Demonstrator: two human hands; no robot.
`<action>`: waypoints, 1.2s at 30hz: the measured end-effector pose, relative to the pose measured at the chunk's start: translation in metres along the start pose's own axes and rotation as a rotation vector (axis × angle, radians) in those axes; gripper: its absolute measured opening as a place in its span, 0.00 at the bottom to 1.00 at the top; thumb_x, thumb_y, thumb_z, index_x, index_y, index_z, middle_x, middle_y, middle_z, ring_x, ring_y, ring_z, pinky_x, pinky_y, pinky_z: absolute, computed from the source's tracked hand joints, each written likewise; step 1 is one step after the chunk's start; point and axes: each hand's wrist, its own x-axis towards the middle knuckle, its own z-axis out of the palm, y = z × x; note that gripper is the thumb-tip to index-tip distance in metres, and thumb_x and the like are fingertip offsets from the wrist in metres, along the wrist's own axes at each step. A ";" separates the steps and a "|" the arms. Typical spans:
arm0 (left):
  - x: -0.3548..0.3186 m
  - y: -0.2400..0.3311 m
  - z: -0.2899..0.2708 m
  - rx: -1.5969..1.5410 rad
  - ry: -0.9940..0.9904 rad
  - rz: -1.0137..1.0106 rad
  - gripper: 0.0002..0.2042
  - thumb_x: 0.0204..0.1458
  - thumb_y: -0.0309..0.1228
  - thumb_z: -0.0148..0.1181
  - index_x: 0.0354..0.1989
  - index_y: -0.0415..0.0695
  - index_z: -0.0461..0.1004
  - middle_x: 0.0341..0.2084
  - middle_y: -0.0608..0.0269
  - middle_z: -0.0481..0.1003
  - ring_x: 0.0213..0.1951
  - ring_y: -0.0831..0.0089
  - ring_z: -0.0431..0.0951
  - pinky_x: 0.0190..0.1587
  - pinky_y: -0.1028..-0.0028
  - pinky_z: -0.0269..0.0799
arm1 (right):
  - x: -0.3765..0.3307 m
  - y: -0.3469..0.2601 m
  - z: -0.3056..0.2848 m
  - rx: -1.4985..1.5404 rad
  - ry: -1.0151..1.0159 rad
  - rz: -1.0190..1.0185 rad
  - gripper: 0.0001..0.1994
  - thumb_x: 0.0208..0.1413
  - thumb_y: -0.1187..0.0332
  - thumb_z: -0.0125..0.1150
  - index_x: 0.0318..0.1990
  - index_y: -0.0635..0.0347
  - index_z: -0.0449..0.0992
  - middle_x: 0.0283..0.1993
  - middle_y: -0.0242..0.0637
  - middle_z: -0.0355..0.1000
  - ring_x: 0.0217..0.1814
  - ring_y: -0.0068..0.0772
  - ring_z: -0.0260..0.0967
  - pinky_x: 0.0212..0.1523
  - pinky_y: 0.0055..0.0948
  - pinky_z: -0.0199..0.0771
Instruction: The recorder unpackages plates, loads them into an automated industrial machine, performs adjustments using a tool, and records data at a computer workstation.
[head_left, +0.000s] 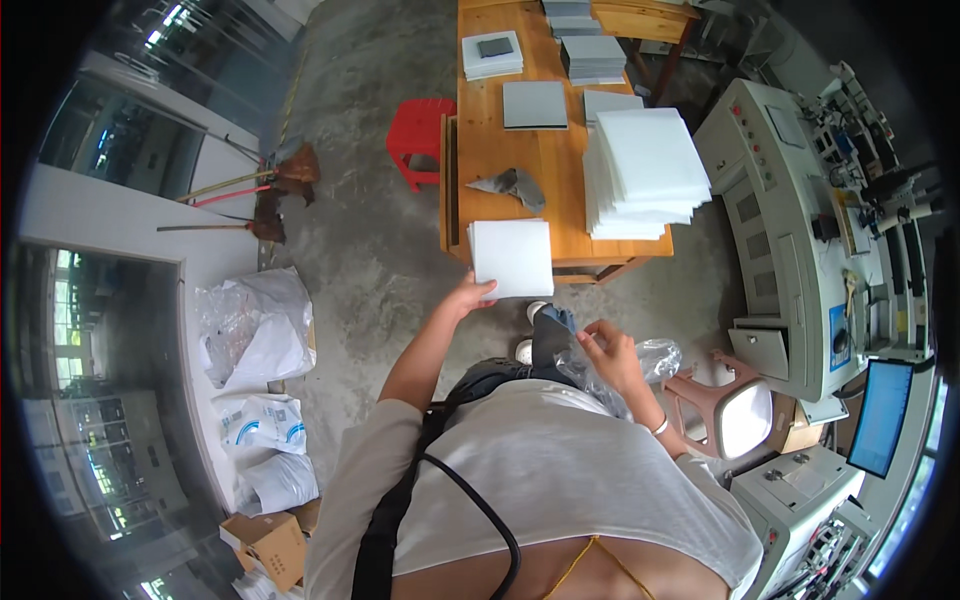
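Two hands occupied. My left hand (474, 295) grips corner of white square stack (512, 258), thumb on top, at near edge of wooden table (562, 180). Right hand (613, 358) pinches clear plastic bag (657, 360) by my waist. Gray cloth (514, 187) just beyond stack.

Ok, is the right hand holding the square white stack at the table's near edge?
No, the left hand grips that square white stack, while the right hand holds crumpled clear plastic.
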 end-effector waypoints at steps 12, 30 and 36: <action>0.004 0.113 -0.029 0.818 0.263 0.435 0.41 0.43 0.55 0.61 0.56 0.32 0.59 0.49 0.40 0.67 0.51 0.55 0.68 0.53 0.63 0.63 | 0.137 -0.127 0.078 0.464 -0.175 -0.168 0.05 0.54 0.71 0.57 0.31 0.62 0.72 0.29 0.32 0.72 0.32 0.20 0.68 0.32 0.21 0.66; -0.262 0.037 -0.464 -1.234 0.499 0.434 0.17 0.50 0.25 0.53 0.49 0.40 0.67 0.38 0.61 0.74 0.39 0.70 0.76 0.38 0.69 0.75 | 0.201 -0.439 0.607 -0.083 -0.791 -1.276 0.16 0.47 0.65 0.66 0.43 0.55 0.71 0.47 0.43 0.67 0.53 0.45 0.63 0.51 0.39 0.66; -0.278 -0.051 -0.562 -1.632 0.719 0.581 0.15 0.54 0.30 0.45 0.49 0.36 0.66 0.41 0.55 0.72 0.43 0.66 0.75 0.44 0.65 0.74 | 0.180 -0.489 0.747 -0.028 -1.587 -1.169 0.23 0.36 0.76 0.64 0.46 0.51 0.73 0.58 0.47 0.60 0.59 0.50 0.60 0.54 0.36 0.65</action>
